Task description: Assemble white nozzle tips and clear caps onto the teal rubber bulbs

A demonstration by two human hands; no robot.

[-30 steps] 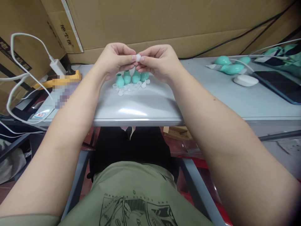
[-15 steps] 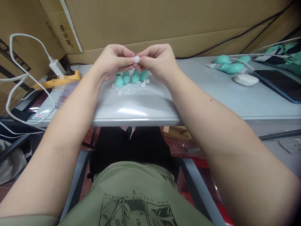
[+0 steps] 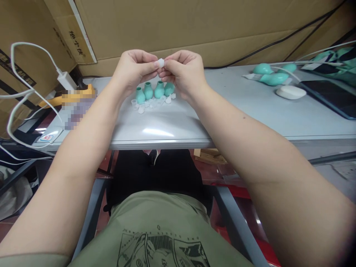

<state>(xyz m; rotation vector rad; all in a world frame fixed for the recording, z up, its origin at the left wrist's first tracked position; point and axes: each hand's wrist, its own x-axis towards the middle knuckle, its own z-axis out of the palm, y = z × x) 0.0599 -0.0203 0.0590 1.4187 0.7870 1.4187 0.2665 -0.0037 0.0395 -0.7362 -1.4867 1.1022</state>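
Note:
A small white plastic piece (image 3: 161,63), perhaps a cap or stopper, is pinched between the fingertips of both hands above the desk. My left hand (image 3: 136,68) grips it from the left, and my right hand (image 3: 185,70) from the right; both are closed. Just below stand several turquoise bottle-shaped bodies (image 3: 148,91) with open necks, in a row. In front of them lie several small white and translucent plastic pieces (image 3: 151,103), too small to tell apart fully.
Cardboard (image 3: 194,26) walls the desk's back. More turquoise pieces (image 3: 274,79), a white mouse-like oval object (image 3: 290,92) and a dark phone or tablet (image 3: 330,97) lie at the right. At the left are a white charger (image 3: 66,80), looping cables and a yellow tool (image 3: 55,100).
Both hands have risen slightly with the small white piece, which is tilted a little differently. The turquoise bodies and loose pieces stay in place.

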